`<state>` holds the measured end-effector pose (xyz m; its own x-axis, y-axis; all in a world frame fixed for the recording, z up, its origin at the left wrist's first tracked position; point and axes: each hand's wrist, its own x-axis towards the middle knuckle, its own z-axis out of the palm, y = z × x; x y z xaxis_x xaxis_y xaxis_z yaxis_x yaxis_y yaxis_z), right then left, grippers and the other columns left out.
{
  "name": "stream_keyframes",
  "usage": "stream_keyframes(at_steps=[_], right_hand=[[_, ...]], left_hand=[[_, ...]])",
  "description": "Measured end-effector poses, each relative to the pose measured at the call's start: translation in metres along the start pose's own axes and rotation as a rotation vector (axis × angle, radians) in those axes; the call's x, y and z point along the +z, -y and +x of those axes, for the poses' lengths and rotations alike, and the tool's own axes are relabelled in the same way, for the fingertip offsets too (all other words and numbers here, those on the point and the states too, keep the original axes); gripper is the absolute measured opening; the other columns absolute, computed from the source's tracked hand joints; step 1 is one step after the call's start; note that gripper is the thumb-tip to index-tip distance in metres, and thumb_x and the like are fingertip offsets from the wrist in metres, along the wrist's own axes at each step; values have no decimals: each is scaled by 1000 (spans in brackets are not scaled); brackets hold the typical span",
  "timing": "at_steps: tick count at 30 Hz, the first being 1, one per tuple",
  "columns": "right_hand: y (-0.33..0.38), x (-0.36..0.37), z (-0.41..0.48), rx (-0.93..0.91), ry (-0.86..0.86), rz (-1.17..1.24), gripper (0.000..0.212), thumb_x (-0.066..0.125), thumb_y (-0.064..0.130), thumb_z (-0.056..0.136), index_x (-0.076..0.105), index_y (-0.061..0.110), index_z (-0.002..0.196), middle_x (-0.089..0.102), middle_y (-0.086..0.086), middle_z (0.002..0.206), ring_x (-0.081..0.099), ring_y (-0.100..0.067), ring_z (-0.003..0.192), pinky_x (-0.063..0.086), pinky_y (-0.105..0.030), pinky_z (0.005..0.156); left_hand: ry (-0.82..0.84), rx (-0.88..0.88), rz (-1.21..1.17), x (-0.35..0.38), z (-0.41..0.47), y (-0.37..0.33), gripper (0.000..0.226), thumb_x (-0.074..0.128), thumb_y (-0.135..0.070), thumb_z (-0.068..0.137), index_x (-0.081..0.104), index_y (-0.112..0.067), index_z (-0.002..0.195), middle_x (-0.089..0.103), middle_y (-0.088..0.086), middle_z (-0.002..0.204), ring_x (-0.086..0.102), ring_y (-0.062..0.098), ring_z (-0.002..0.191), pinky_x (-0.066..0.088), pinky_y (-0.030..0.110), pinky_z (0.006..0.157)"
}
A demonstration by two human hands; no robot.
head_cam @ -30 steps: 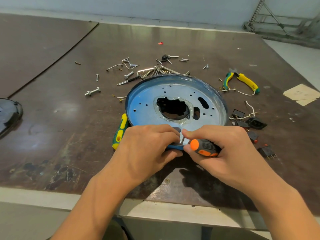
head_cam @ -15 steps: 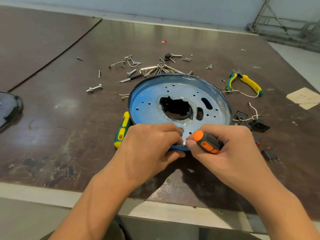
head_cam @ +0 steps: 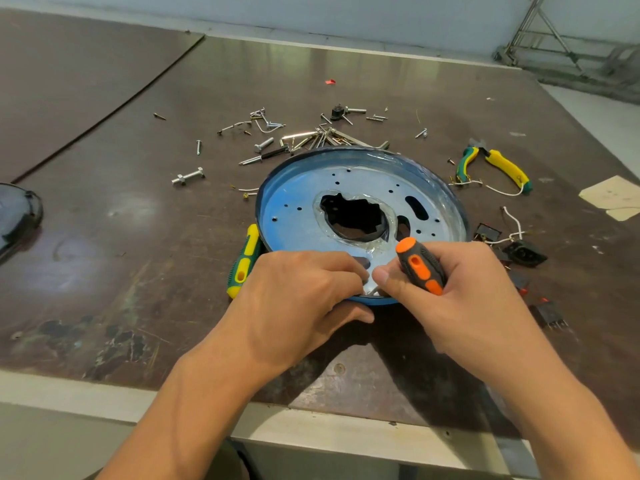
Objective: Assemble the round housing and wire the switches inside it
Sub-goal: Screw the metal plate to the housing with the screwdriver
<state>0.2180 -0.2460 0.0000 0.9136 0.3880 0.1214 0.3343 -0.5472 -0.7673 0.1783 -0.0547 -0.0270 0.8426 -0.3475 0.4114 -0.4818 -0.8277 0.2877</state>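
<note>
The round blue housing (head_cam: 304, 209) lies flat on the brown table, a jagged hole in its middle. My right hand (head_cam: 460, 292) grips an orange-and-black screwdriver (head_cam: 420, 266), its handle tilted up and its tip down at the housing's near rim. My left hand (head_cam: 304, 296) grips that near rim, thumb under it and fingers curled on top beside the screwdriver tip; what the fingertips hold is hidden. Black switches (head_cam: 526, 252) with white wires lie to the right of the housing.
A green-and-yellow screwdriver (head_cam: 246, 259) lies against the housing's left side. Yellow-green pliers (head_cam: 502, 166) sit at the right. Several loose screws and bolts (head_cam: 311, 136) are scattered behind the housing. A dark round cover (head_cam: 17, 213) is at the left edge. The table's front edge (head_cam: 311, 427) is near.
The screwdriver handle has swung up from lying sideways to a more upright tilt in my right hand. My left hand stays on the near rim.
</note>
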Motion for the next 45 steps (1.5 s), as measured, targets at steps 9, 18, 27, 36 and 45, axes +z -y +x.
stream_keyframes(at_steps=[9,18,27,36,45], right_hand=[[2,3,-1,29,-49,38,36,69,44,83,62,17,61,45,6,43,41,-8,39,36,-21,41],[-2,4,-1,-38,-75,61,42,76,45,81,62,10,62,43,-5,51,35,-7,47,32,-26,46],[-8,4,1,-110,-135,167,34,76,39,87,68,10,70,49,-7,54,37,-6,46,33,-23,45],[-19,-11,5,-356,17,-17,13,76,27,83,77,21,94,68,6,83,65,-15,77,51,-38,65],[-24,-15,7,-455,-41,-59,5,72,20,88,71,17,92,61,5,82,57,-14,76,44,-28,66]], left_hand=[[-40,46,-20,6,-2,4,23,68,-37,91,75,-15,87,74,-6,98,66,11,108,57,36,73],[-99,134,100,-2,0,-2,14,73,-28,89,76,-14,87,75,-4,96,68,19,98,58,38,64],[-175,95,121,-4,5,-3,20,67,-27,90,77,-10,96,75,1,98,68,25,103,44,57,99],[-154,8,63,-7,6,0,31,59,-35,92,76,-10,97,73,-2,90,66,24,104,3,71,114],[-180,-64,57,-16,4,-6,16,61,-26,92,64,-21,107,62,-9,115,53,19,118,-1,74,111]])
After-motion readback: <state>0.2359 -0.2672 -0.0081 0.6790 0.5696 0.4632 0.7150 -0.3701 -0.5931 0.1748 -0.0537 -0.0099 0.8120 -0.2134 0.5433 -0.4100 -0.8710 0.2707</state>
